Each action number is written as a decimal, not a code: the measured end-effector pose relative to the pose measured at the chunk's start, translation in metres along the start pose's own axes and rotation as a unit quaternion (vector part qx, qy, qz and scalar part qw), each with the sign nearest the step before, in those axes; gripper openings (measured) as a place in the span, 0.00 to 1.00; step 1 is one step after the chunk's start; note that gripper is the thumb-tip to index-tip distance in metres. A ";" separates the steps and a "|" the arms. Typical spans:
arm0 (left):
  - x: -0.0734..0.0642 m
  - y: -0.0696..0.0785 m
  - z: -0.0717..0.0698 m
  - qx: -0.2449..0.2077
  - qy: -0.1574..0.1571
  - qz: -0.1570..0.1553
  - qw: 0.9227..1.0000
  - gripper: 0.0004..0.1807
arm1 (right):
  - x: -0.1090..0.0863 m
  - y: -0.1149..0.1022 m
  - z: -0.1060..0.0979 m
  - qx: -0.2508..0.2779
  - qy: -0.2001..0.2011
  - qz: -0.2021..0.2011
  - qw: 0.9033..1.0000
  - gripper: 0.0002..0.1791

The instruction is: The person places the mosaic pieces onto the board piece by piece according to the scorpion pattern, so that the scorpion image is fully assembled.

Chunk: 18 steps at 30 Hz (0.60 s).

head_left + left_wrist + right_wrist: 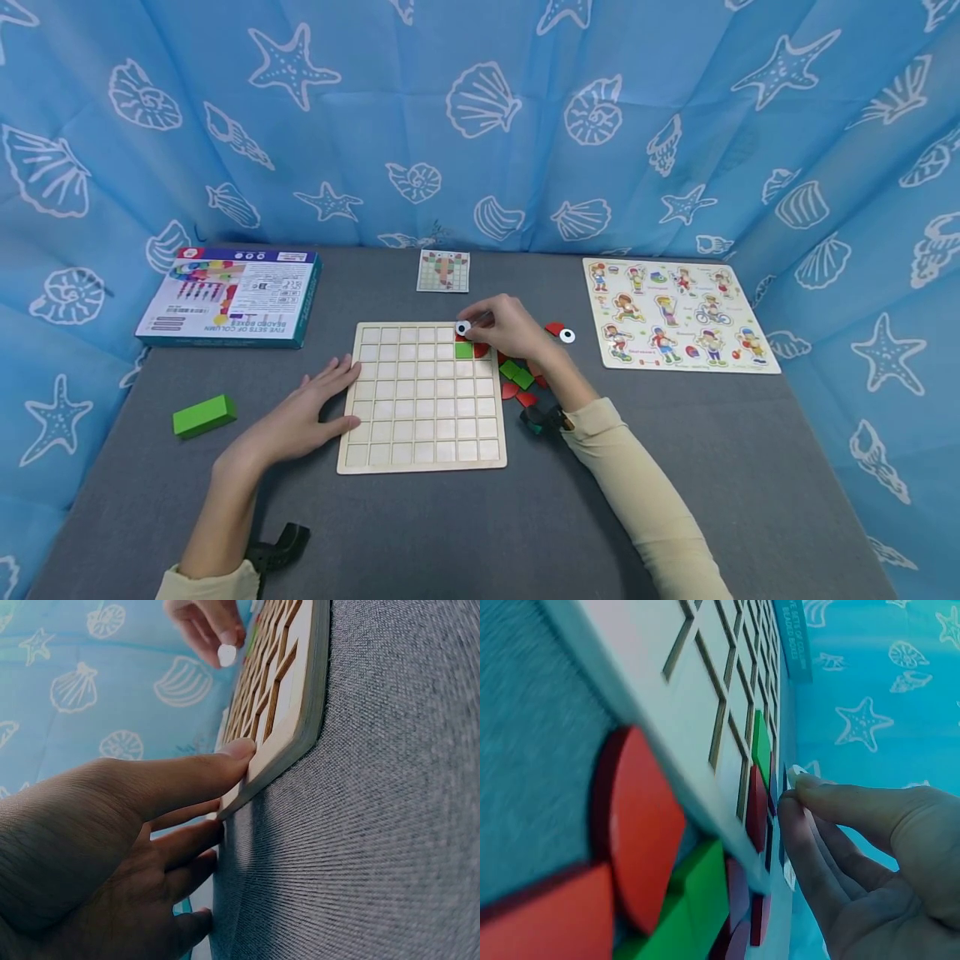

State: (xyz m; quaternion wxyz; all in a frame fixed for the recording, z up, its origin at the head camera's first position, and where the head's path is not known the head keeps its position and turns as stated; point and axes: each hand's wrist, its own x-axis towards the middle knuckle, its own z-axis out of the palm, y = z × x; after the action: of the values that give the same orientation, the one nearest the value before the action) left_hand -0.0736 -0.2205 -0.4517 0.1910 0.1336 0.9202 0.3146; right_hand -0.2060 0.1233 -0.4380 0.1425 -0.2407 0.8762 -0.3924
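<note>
The left hand (303,417), grip wide, likely steadies the grid board (423,408) as the right hand (512,328) pinches an eye disc (462,328) far right.

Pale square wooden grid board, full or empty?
Mostly empty: the board shows many bare cells, a green square tile and red piece near the right hand.

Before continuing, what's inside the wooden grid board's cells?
A green square and at least one red piece, near the far right corner. The right hand and eye disc partly cover that corner; anything beneath is hidden.
</note>
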 end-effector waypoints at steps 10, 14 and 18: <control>-0.001 -0.001 0.000 -0.002 0.002 0.004 1.000 0.46 | 0.018 -0.012 0.011 -0.035 -0.044 -0.014 0.998 0.16; -0.001 -0.001 0.000 -0.003 0.004 0.006 1.000 0.46 | 0.021 -0.015 0.014 -0.045 -0.056 -0.016 0.997 0.16; -0.001 -0.001 0.001 -0.004 0.007 0.008 1.000 0.46 | 0.023 -0.016 0.016 -0.062 -0.059 -0.029 0.996 0.15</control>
State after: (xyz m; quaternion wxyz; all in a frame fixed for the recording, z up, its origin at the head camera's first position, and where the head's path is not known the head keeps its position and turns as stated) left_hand -0.0726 -0.2215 -0.4528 0.1823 0.1379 0.9193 0.3203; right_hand -0.2134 0.0924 -0.4380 0.1678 -0.2971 0.8815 -0.3264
